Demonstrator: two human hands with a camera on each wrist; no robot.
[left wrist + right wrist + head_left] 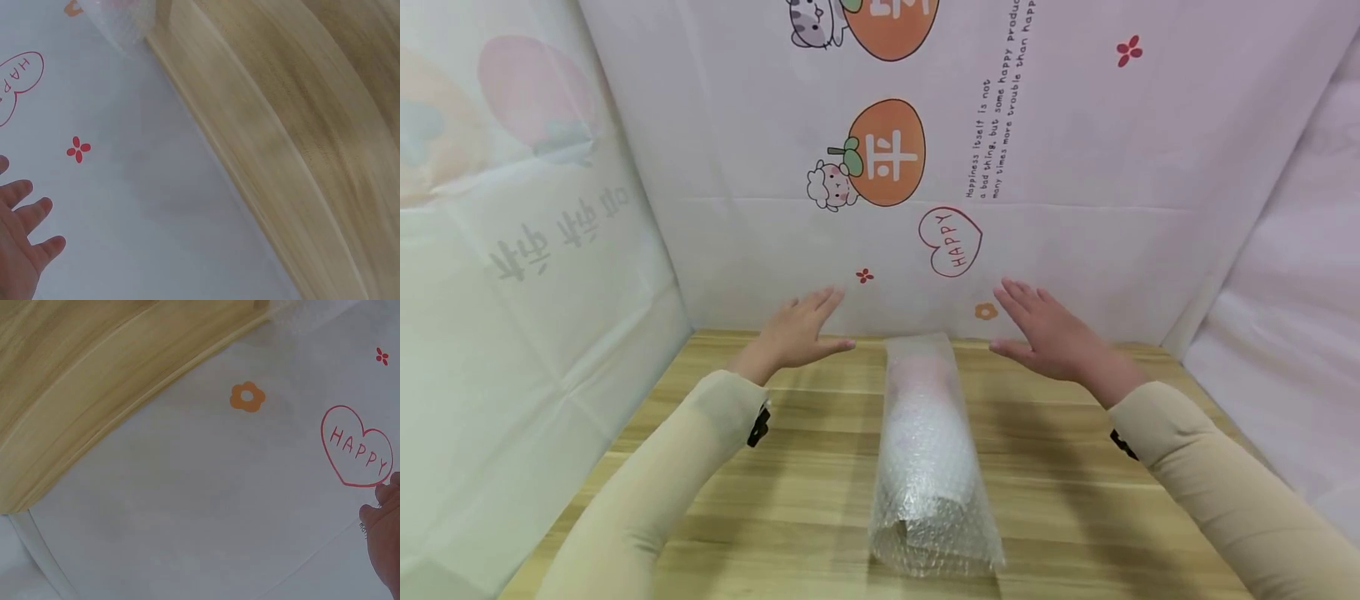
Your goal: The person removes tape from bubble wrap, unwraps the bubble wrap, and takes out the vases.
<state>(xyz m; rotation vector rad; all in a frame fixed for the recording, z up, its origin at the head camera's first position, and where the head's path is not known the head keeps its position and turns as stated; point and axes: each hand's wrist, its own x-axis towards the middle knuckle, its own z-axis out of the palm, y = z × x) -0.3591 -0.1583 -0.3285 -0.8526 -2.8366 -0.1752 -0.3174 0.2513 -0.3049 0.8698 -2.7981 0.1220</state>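
1 bubble-wrapped bundle (928,442), 2 hands, 1 table (805,483).
Bundle lies lengthwise mid-table, between left hand (802,329) and right hand (1054,335), apart from both. Both grips: fingers extended, thumbs out, raised near the back sheet (760,250). Wrap is the sole container; contents show pinkish at far end, too blurred to identify or count.

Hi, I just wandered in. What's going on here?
A person holds both hands out over a wood-grain table, with a bubble-wrapped bundle lying between their arms. The left hand and right hand are spread on either side of its far end, and neither is touching it. Something pinkish shows faintly through the wrap, but I can't tell what it is. Right now, nothing is being held.
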